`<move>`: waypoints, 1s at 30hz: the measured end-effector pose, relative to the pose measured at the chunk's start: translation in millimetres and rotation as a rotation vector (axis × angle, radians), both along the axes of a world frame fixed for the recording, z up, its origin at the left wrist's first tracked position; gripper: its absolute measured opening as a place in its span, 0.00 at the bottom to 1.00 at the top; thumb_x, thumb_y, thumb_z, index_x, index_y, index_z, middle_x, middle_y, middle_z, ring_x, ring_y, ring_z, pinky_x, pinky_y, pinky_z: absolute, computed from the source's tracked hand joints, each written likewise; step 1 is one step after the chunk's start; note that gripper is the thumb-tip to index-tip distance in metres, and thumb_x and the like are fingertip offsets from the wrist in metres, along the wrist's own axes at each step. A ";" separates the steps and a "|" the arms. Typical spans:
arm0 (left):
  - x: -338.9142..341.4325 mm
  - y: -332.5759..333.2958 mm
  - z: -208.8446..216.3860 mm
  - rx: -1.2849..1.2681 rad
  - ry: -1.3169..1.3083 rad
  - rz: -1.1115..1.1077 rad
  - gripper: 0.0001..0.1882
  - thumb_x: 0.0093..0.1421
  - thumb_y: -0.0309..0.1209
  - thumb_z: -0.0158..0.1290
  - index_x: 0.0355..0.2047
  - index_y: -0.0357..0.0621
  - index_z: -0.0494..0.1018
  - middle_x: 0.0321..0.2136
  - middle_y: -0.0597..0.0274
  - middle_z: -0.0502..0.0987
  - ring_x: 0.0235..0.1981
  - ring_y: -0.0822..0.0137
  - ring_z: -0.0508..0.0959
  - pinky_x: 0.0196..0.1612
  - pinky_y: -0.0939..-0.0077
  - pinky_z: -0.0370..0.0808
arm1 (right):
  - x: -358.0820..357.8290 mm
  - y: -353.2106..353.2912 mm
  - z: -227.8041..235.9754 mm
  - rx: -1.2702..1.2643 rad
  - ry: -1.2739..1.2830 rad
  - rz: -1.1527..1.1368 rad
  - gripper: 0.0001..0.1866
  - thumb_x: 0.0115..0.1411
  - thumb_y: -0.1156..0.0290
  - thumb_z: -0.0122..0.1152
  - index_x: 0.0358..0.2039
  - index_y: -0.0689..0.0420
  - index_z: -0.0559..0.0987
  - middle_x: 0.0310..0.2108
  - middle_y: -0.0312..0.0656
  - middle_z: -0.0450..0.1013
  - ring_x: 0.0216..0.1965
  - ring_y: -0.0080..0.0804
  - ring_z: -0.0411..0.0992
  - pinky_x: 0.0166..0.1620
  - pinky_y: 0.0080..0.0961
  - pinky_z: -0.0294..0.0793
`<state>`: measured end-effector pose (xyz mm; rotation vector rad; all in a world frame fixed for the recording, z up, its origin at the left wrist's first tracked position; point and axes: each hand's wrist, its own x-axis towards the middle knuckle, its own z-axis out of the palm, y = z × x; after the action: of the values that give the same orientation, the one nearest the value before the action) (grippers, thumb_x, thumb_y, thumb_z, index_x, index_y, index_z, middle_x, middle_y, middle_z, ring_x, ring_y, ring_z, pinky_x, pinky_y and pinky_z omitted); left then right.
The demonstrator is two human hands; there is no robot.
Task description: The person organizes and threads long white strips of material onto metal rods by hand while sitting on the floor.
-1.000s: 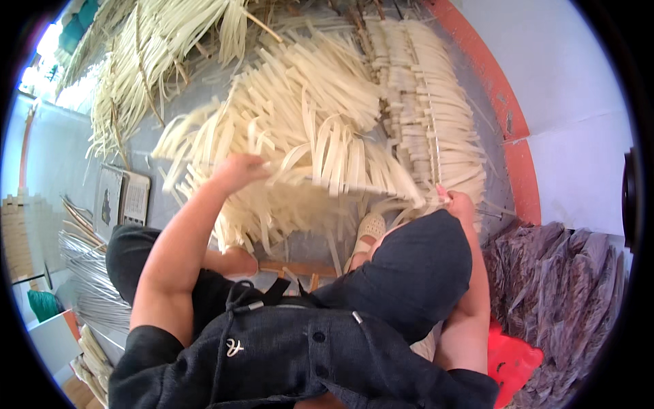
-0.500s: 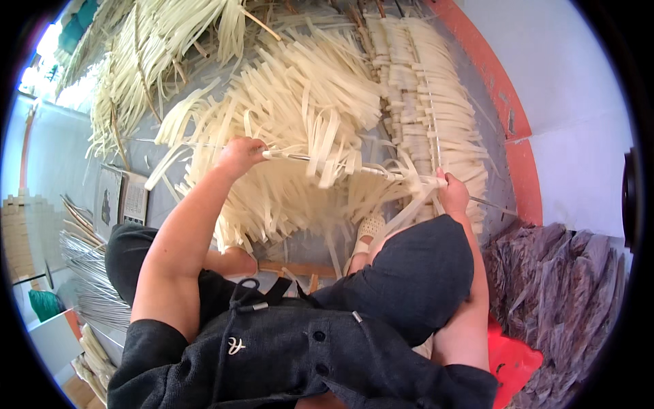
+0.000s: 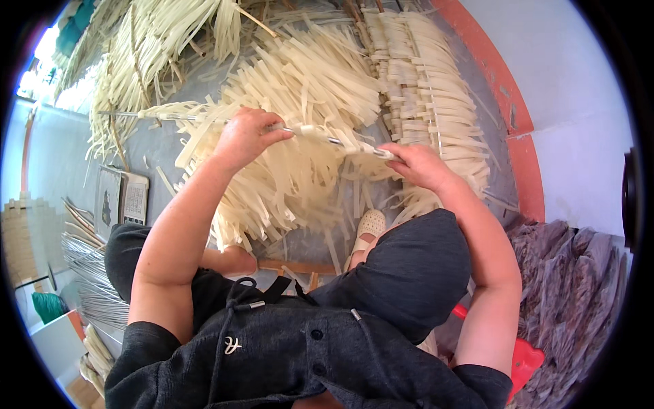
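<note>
A thin metal rod crosses in front of me, with pale, cream-coloured flat strips hanging from it. My left hand is closed around the rod near its middle, and the rod's bare left end sticks out well past that hand. At the right end, my right hand pinches the rod and a strip wrapped there between thumb and fingers. Behind the rod lies a big heap of the same strips. The lower ends of the hanging strips are blurred.
Rows of strips on rods lie at the right. More strip bundles stand far left. A bundle of metal rods and a grey keyed device are at the left. Brown-purple sheets and a red plastic thing are at the right.
My right hand has moved left and slightly away from me along with the rod's right part. The rod's left end now reaches farther left. My left hand has risen a little.
</note>
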<state>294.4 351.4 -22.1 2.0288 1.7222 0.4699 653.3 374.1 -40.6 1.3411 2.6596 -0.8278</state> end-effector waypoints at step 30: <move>39.0 12.3 -68.7 -0.002 0.061 -0.020 0.19 0.54 0.49 0.60 0.36 0.46 0.80 0.36 0.58 0.79 0.42 0.56 0.75 0.46 0.64 0.72 | 25.1 12.8 -88.7 0.031 0.020 -0.156 0.34 0.49 0.73 0.65 0.59 0.40 0.70 0.49 0.43 0.74 0.45 0.46 0.73 0.48 0.38 0.73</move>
<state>333.4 363.7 -90.8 2.0766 1.7354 0.4037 678.4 386.9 -129.3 1.5726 2.6199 -0.8216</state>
